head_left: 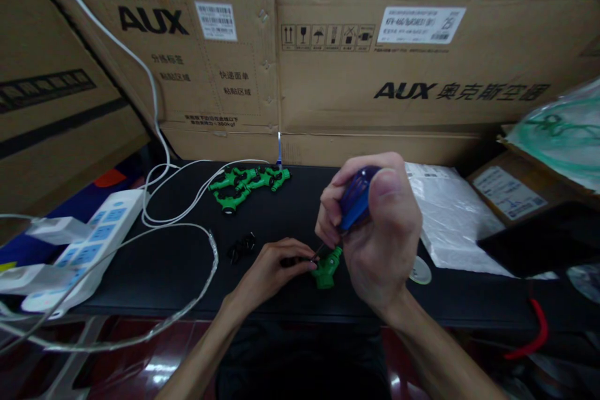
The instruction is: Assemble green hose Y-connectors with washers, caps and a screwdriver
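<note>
Right hand (375, 231) is clamped on the blue screwdriver (355, 200), left hand (276, 265) pinching the green fitting (328, 269); a slipping tip could jab those fingers.

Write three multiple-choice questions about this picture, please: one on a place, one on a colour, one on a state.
1. Where does the group of green plastic fittings lie?
A. at the far edge of the black table, near the cardboard boxes
B. on the white power strip
C. on the white plastic bag

2. What colour is the handle of the screwdriver?
A. red
B. blue
C. yellow

3. What is the right hand doing?
A. lying flat and open
B. gripping the screwdriver
C. holding a cable

Answers:
1 A: the fittings lie just below the boxes.
2 B: blue handle shows between the fingers.
3 B: the fingers are wrapped around it, with the tip down at the single green plastic fitting that the left hand touches.
</note>
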The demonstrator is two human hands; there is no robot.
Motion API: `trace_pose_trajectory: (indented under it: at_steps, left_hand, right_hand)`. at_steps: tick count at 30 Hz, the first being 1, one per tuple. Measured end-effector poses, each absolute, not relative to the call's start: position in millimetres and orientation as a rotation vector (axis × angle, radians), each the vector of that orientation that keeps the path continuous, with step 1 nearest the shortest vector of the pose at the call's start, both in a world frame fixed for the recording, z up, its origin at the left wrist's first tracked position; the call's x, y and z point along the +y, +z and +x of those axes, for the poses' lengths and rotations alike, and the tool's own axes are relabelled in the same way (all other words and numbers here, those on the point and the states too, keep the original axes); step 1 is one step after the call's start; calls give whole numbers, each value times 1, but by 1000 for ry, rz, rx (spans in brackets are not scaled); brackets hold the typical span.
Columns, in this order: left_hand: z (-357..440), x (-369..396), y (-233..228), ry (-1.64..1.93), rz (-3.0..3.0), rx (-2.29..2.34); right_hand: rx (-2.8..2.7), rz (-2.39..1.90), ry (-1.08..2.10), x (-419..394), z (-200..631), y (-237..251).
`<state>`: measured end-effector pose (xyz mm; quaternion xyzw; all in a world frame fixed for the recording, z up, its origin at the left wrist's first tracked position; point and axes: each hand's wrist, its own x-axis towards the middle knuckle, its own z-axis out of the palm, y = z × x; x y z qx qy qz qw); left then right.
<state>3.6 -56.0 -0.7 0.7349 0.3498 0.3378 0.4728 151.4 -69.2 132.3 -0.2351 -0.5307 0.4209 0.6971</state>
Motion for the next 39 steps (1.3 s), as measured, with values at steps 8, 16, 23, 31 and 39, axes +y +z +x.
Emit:
trace_pose_trajectory:
  at_steps: [8,16,23,31,39]
  left_hand:
    - [3,-56,-4,832,1825,822]
    - [2,-56,-6,850,1832,805]
    - [3,-56,-9,867,1814,801]
    - [3,-57,-5,868,1814,808]
    - [3,-57,-2,851,1840,839]
  right_hand:
    - [-1090,-518,731,-66,152,129]
    - [-1028,-483,658,-60,156,135]
    - [-1003,-470,689,-57,153,134]
    - [-990,-508,765,-59,154,134]
    - [-1178,-557,797,-66,143,133]
